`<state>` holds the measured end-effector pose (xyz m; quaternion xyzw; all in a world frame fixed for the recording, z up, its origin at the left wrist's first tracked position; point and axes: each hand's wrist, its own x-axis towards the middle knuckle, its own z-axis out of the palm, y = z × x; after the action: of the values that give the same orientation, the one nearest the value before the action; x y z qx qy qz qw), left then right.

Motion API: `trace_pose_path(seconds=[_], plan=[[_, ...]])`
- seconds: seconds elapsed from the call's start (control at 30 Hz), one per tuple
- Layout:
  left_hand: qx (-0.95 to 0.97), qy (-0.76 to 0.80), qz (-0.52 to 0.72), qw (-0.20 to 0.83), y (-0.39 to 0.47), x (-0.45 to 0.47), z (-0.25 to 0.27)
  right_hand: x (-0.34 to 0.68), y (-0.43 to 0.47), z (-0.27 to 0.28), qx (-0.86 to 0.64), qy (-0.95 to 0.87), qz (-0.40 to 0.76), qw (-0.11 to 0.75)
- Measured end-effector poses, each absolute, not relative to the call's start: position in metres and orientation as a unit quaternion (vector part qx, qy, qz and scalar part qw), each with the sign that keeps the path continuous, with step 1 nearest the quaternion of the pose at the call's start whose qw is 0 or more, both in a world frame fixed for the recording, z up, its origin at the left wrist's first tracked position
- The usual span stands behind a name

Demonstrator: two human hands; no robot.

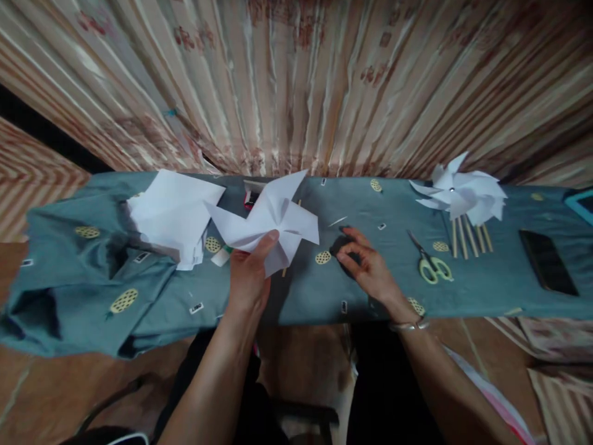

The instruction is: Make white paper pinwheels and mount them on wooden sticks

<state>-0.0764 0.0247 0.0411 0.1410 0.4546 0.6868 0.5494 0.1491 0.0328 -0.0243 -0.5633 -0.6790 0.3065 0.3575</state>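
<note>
My left hand [252,272] grips a white paper pinwheel [290,225] above the table, with the thumb pressed near its centre. The pinwheel's folded blades spread out, and part of a thin stick shows behind it. To the right, my right hand [365,262] hovers low over the cloth, thumb and a finger brought together and another finger stretched out. Whatever is between those fingertips is too small and dark to make out. A thin white sliver [338,220] lies just beyond this hand. Green-handled scissors [433,266] lie to its right.
A stack of white paper sheets [169,213] lies at the left. Behind the pinwheel is a small red object [251,198]. Finished pinwheels [477,191] on sticks lie at the right, near a dark phone [548,262]. A green patterned cloth [306,303] covers the narrow table; a curtain [296,93] hangs behind.
</note>
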Motion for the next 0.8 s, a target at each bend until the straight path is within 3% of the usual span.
trace_pose_path(seconds=[0.23,0.5,0.8], plan=[[0.178,0.445,0.664,0.574,0.025,-0.037,0.03,0.186,0.0,-0.032,-0.572,-0.738,0.211,0.289],[0.238,0.434,0.649,0.577,0.029,-0.013,0.021,0.191,-0.01,-0.005,-0.621,-0.695,0.164,0.323],[0.231,0.45,0.624,0.595,0.029,-0.003,0.017,0.159,-0.006,-0.004,-0.578,-0.793,0.097,0.165]])
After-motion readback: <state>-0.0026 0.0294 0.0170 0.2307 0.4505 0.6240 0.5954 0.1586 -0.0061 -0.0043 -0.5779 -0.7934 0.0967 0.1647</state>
